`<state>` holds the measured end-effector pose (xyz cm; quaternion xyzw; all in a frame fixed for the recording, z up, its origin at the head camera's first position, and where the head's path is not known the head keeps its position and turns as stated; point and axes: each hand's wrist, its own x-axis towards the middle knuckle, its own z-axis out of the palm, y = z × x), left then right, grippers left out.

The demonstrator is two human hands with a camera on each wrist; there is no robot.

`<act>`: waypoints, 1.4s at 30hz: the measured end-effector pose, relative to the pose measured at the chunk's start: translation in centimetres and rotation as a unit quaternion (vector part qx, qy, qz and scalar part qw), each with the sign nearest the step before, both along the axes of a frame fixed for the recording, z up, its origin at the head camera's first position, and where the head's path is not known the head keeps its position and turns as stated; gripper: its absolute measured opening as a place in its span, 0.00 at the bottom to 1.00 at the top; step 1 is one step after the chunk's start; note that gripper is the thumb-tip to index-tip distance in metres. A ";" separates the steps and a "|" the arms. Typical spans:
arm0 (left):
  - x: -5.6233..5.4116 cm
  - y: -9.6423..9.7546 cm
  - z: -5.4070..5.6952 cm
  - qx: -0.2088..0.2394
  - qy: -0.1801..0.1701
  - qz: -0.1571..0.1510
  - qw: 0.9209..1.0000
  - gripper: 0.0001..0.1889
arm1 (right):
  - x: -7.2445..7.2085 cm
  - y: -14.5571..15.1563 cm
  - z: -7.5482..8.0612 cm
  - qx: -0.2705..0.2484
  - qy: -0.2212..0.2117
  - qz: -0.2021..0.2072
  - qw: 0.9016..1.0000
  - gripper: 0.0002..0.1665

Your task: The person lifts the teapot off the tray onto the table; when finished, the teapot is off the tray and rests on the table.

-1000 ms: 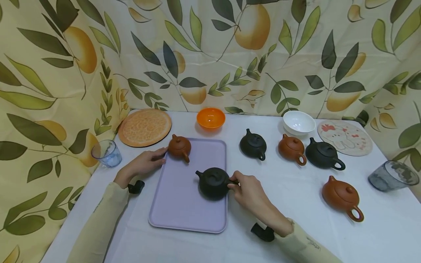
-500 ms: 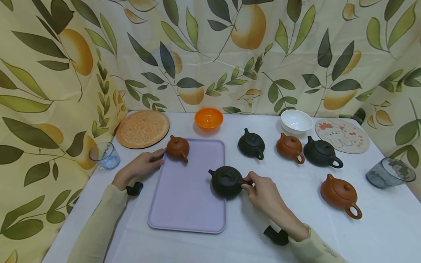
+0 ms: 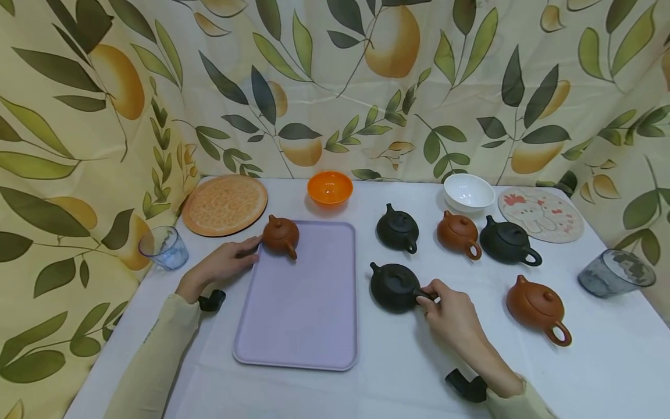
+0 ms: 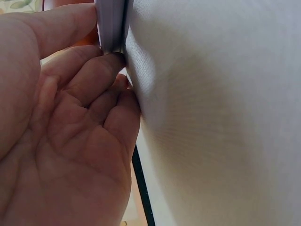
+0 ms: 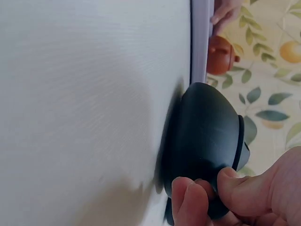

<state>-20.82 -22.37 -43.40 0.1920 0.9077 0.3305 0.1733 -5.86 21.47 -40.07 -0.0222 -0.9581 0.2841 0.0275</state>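
Note:
My right hand (image 3: pixel 454 314) pinches the handle of a black teapot (image 3: pixel 394 287) with thumb and fingertips. The pot is upright, close over the white cloth, just right of the lilac tray (image 3: pixel 300 314). In the right wrist view, the dark teapot body (image 5: pixel 204 127) has a narrow shadow along its base. My left hand (image 3: pixel 222 265) holds the tray's left edge near its far corner. In the left wrist view, its thumb lies at the tray rim (image 4: pixel 110 28), with the fingers curled against the side. A small brown teapot (image 3: pixel 281 235) sits on the tray's far left corner, beside my left fingertips.
Behind the held pot stand a black teapot (image 3: pixel 398 228), a brown teapot (image 3: pixel 456 233) and another black teapot (image 3: pixel 506 240). A larger brown teapot (image 3: pixel 535 302) is at right, near a glass (image 3: pixel 615 273). Orange bowl (image 3: pixel 330 189) and white bowl (image 3: pixel 468 193) stand at the back.
My right hand has carried the black teapot rightward, from over the tray, across its right rim, to over the cloth beside it. The left hand stays at the tray's edge.

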 end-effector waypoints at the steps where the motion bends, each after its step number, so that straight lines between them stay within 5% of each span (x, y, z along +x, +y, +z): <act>1: 0.0 0.0 0.0 0.000 -0.001 0.001 1.000 0.31 | 0.1 0.2 0.0 0.000 -0.007 -0.005 1.000 0.08; 7: 0.1 -0.1 0.0 -0.004 -0.007 0.005 1.000 0.31 | 0.5 2.0 0.2 0.008 -0.043 -0.027 0.999 0.11; 25: 0.1 0.0 0.0 -0.011 -0.015 0.012 1.000 0.31 | 2.1 7.9 0.1 0.052 -0.047 -0.135 0.988 0.16; 42: -0.1 0.0 0.0 -0.004 -0.007 0.003 1.000 0.31 | 2.0 9.0 0.8 0.059 -0.043 -0.124 0.990 0.20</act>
